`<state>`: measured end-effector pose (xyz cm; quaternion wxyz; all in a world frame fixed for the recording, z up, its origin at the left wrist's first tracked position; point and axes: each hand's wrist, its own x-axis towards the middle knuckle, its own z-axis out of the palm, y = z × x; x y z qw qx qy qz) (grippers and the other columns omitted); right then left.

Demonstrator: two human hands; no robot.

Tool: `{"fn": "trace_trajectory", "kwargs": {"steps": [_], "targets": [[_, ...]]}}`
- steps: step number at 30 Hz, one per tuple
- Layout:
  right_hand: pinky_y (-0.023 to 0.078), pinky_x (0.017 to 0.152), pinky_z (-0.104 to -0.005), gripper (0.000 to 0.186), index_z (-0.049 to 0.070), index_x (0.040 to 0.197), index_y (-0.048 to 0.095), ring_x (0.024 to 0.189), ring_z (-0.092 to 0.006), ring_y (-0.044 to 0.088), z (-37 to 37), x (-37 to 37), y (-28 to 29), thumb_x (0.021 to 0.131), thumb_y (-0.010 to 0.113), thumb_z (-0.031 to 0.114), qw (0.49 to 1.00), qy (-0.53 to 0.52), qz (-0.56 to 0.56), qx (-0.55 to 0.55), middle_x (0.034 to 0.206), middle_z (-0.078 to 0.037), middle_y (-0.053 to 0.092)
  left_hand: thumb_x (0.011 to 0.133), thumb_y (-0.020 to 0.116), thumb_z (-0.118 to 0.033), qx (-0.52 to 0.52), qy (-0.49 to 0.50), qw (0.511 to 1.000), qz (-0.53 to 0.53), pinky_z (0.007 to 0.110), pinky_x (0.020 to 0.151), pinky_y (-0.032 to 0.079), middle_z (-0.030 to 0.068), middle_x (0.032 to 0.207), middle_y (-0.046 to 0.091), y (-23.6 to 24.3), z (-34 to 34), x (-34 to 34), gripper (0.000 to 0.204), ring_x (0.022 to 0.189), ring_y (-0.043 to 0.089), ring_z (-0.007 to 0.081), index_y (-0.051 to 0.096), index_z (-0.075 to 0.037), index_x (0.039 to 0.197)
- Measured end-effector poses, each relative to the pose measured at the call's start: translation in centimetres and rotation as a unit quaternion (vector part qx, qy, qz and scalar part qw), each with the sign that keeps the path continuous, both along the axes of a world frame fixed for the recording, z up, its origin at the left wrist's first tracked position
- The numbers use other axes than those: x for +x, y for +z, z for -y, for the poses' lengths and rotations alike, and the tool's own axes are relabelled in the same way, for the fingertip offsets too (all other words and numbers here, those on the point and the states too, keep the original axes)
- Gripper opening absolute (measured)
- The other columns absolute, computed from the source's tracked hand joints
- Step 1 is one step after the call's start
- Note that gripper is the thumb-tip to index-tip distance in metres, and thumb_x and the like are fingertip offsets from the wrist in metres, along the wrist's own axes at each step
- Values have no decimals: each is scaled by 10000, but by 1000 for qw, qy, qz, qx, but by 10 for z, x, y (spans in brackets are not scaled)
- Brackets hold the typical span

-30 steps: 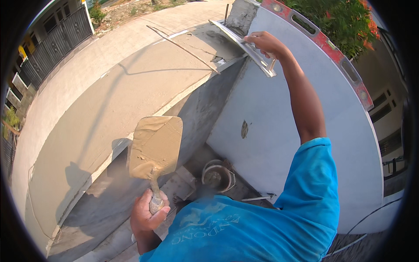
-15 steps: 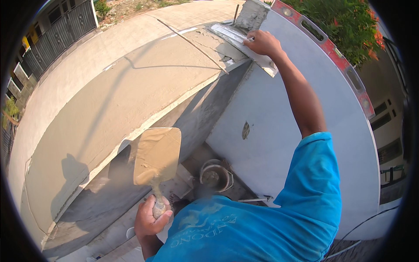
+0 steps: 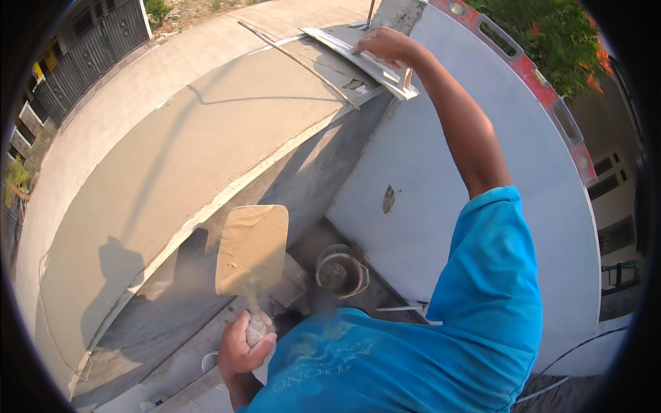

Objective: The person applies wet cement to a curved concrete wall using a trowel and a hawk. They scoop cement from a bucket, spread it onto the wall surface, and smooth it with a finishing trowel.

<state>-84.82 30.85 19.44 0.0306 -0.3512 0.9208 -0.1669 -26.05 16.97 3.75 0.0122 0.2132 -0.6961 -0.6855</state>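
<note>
My right hand (image 3: 387,47) is closed around the handle of a long, flat plastering float (image 3: 375,71) at the far end of the ledge. The float slants across the ledge's inner edge, beside the white wall; whether its whole underside touches the surface is hidden. Low in front of me, my left hand (image 3: 237,351) grips the rounded, mortar-caked handle of a square-ended trowel (image 3: 252,248). Its broad blade points away from me and carries a thin smear of beige mortar. Smooth mortar (image 3: 206,151) covers the wide curved ledge on the left.
A thin stick (image 3: 296,62) lies across the ledge near the float. A red spirit level (image 3: 530,86) rests along the top of the white wall (image 3: 447,158), which has a small hole. Below, a bucket (image 3: 363,286) stands in the corner. Leafy plants (image 3: 537,31) grow beyond the wall.
My right hand and the float have moved left and away from me, closer to the stick. The trowel in my left hand has barely shifted.
</note>
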Motion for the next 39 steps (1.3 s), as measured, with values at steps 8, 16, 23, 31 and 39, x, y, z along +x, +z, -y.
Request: {"fn": "trace_trajectory", "kwargs": {"steps": [8, 16, 23, 31, 39], "targets": [[456, 547, -438, 445, 23, 1031, 780, 601, -245, 610, -39, -43, 14, 882, 643, 420, 986, -167, 14, -11, 691, -141, 610, 780, 755, -136, -65, -56, 996, -34, 324, 673, 532, 107, 779, 692, 5, 0, -6, 283, 675, 665, 187, 643, -11, 1007], [393, 437, -391, 490, 33, 1120, 746, 429, -164, 464, -11, -69, 4, 924, 620, 464, 992, -123, 24, 31, 607, -55, 459, 784, 763, -158, -39, -30, 999, 7, 349, 705, 544, 127, 805, 702, 0, -5, 16, 307, 704, 683, 220, 640, 0, 1016], [333, 504, -353, 483, 116, 1186, 753, 538, -152, 417, 15, 9, 16, 852, 633, 444, 989, -63, 132, -3, 716, -38, 465, 787, 758, -159, -6, -29, 1000, -8, 345, 709, 540, 130, 823, 706, -9, -4, 17, 301, 717, 679, 214, 635, 6, 1006], [380, 513, -298, 591, 83, 1305, 686, 559, -126, 403, 7, 62, 40, 930, 630, 537, 974, -21, 217, -59, 905, -72, 581, 778, 765, -151, -43, -46, 998, -16, 331, 693, 532, 110, 811, 707, -2, -4, 8, 302, 698, 666, 199, 640, -1, 1007], [285, 436, -284, 504, 65, 1227, 709, 484, -97, 367, -111, 4, 31, 927, 633, 463, 970, -162, 128, -129, 731, -11, 474, 739, 712, -108, -1, -2, 1000, 3, 267, 597, 478, 48, 750, 642, -10, -7, 17, 297, 629, 592, 123, 593, -27, 999]]}}
